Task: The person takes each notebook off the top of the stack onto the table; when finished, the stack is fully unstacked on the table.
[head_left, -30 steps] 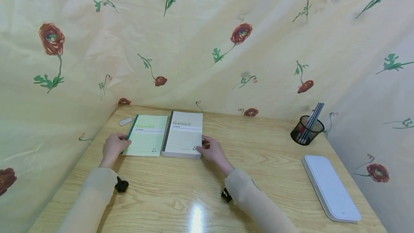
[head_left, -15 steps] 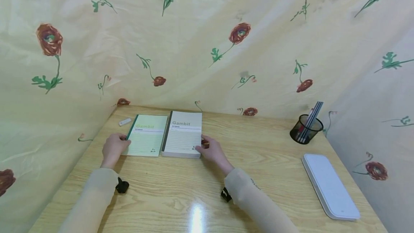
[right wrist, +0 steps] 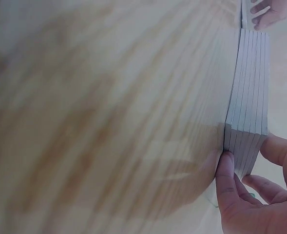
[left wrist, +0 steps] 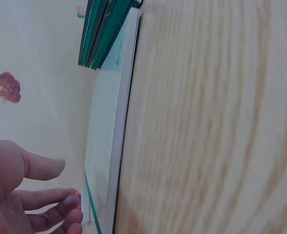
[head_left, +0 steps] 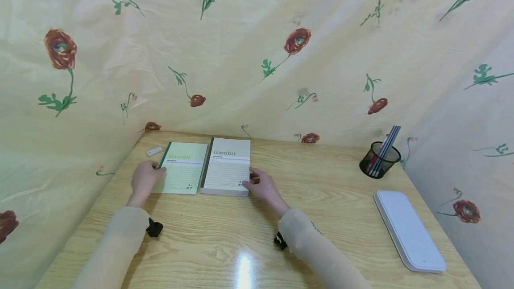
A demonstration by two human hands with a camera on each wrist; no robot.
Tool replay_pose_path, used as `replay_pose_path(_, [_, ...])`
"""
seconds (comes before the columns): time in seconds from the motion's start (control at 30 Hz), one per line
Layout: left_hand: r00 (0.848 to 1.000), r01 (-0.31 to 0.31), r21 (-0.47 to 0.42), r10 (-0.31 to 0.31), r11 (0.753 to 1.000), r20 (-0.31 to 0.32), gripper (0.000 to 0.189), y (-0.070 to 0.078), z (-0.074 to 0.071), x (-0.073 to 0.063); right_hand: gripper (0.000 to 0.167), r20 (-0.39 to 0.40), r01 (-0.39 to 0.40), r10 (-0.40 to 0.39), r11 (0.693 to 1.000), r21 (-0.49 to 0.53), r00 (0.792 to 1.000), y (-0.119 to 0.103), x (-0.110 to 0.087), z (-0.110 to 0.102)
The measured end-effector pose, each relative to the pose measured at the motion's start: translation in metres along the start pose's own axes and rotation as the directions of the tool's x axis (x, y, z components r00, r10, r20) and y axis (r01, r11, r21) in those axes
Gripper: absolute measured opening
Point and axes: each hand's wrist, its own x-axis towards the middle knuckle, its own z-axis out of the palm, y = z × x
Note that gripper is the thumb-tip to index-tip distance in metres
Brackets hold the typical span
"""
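Observation:
Side by side at the back left of the table lie a pale green notebook [head_left: 182,171] and a stack of notebooks [head_left: 226,166] with a white top cover. My left hand [head_left: 145,179] is at the green notebook's left edge. In the left wrist view, the thumb and fingers of my left hand [left wrist: 36,195] are apart, with nothing between them. My right hand [head_left: 263,186] grips the stack's near right corner. In the right wrist view, the thumb of my right hand [right wrist: 260,209] lies at the top cover and its fingers at the side of the notebook stack [right wrist: 250,92].
A small white eraser-like block [head_left: 154,151] lies behind my left hand. At the right stand a black mesh pen cup [head_left: 379,164] with several pencils and a long white case [head_left: 409,231]. A flowered cloth [head_left: 241,57] hangs behind the wooden table [head_left: 209,244].
My left hand has shifted slightly up and to the right along the green notebook's edge, and its fingers have loosened. The right hand stays at the stack, and both notebook piles look unmoved.

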Motion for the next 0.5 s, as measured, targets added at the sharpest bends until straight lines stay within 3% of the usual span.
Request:
replay_pose_path(0.17, [0.996,-0.084,-0.117,0.087,0.989,0.013,0.045,0.01,0.007,0.004,0.058,-0.002,-0.007,0.007,1.0,0.016,1.0,0.0,0.0,0.0])
replay_pose_path(0.33, [0.988,-0.106,-0.263,0.132,0.959,0.081,0.043,0.02,0.013,0.007,0.058,0.0,-0.008,0.008,1.0,0.013,1.0,0.0,-0.001,-0.001])
replay_pose_path(0.5, [0.981,-0.116,-0.314,0.159,0.942,0.114,0.045,0.028,0.02,0.007,0.058,-0.001,-0.002,0.002,1.0,0.01,1.0,0.001,0.0,-0.001])
